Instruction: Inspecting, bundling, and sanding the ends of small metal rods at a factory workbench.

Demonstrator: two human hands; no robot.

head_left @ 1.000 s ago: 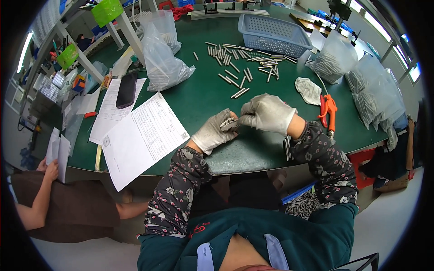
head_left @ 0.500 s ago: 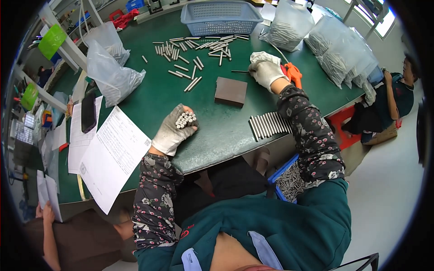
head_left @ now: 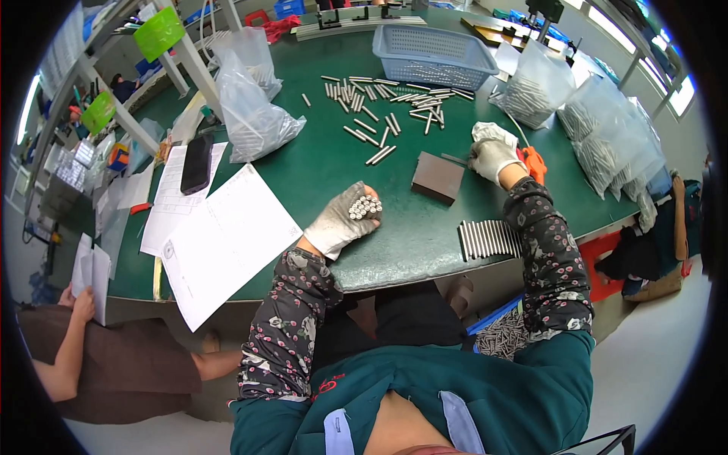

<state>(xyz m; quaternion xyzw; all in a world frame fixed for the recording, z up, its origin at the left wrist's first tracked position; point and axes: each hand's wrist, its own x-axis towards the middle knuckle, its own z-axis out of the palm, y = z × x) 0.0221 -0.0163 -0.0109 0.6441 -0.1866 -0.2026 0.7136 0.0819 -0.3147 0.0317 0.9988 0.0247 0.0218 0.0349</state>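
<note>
My left hand, in a worn whitish glove, is closed around a bundle of short metal pins, their round ends facing up. My right hand, also gloved, is closed on a thin grey rod that sticks out to the left. An orange tool lies right beside that wrist. Between my hands sits a brown rectangular block. A neat row of metal pins lies near the table edge by my right forearm. Loose pins are scattered farther back.
A blue-grey plastic basket stands at the back of the green table. Plastic bags of pins stand right, another bag left. Papers and a phone lie left. A blue bin of pins is below the table edge.
The whole view has shifted, so the table and things appear farther right. Both hands keep their grips and stay in about the same places over the table.
</note>
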